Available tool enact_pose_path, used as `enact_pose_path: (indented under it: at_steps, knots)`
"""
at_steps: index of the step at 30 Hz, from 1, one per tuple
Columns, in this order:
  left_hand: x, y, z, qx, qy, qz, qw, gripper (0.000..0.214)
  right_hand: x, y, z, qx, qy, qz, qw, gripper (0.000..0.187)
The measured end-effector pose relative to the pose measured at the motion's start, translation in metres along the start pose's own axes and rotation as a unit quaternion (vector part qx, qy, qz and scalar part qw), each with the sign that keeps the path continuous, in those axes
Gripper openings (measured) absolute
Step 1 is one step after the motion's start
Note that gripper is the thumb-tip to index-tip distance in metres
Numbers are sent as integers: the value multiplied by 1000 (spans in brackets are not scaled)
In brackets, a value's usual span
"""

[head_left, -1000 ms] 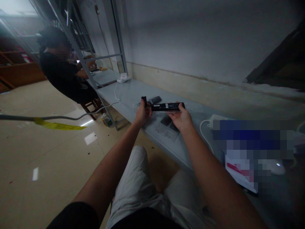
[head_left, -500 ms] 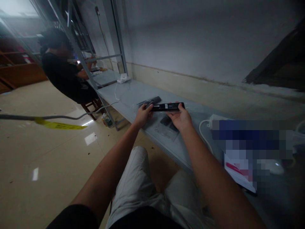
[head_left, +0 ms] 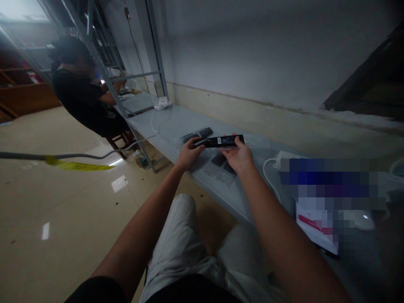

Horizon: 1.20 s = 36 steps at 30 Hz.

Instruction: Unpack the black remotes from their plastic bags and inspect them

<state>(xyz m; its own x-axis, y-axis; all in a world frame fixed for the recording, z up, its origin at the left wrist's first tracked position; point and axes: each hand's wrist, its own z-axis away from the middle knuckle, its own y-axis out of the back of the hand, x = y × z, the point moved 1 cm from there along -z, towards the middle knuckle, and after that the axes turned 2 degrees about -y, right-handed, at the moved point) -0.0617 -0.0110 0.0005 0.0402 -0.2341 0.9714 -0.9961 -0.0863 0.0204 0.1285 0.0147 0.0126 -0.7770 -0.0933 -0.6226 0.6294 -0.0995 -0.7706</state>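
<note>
— Comparing with a second ago, what differs?
— The small black piece that stood upright in the left hand (head_left: 188, 154) is now laid flat against the left end of the black remote control (head_left: 221, 141).
— Where does the remote sit in the grip?
— Level above the grey workbench (head_left: 176, 122). The right hand (head_left: 239, 157) cradles it from beneath, fingers curled on its right half; the left pinches its left end. A second remote (head_left: 198, 134) lies just behind.

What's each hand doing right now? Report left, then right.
Left hand: closed on the left end of the black remote.
Right hand: closed on the same black remote, holding it above the table.
</note>
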Motion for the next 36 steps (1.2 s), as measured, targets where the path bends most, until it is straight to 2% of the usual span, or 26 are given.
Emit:
enact_pose_path:
  at_steps: [3, 10, 16, 19, 25, 30, 36]
  knots:
    - [2, -1, 0, 1, -35, -44, 998, 50, -1, -1, 2, 0, -6, 1, 1000, 13]
    - [1, -6, -1, -45, -116, -120, 985, 47, -2, -2, 3, -1, 0, -4, 1000, 11]
    - [-6, -7, -6, -12, -140, -155, 978, 35, -1, 0, 1, -7, 12, 3, 1000, 13]
    - [-11, -8, -8, 2, -131, -154, 979, 34, 0, 1, 1, -20, 14, 2, 1000, 13]
    - [-13, -8, -9, 68, -32, -139, 987, 44, 0, 1, 1, -42, 15, 9, 999, 15]
    - [-3, -10, -5, 46, -24, -172, 984, 41, -1, 0, 2, -47, 14, 12, 999, 17]
    - [3, -12, -1, 57, -22, -163, 985, 42, 1, 0, 3, -63, 26, 17, 998, 17]
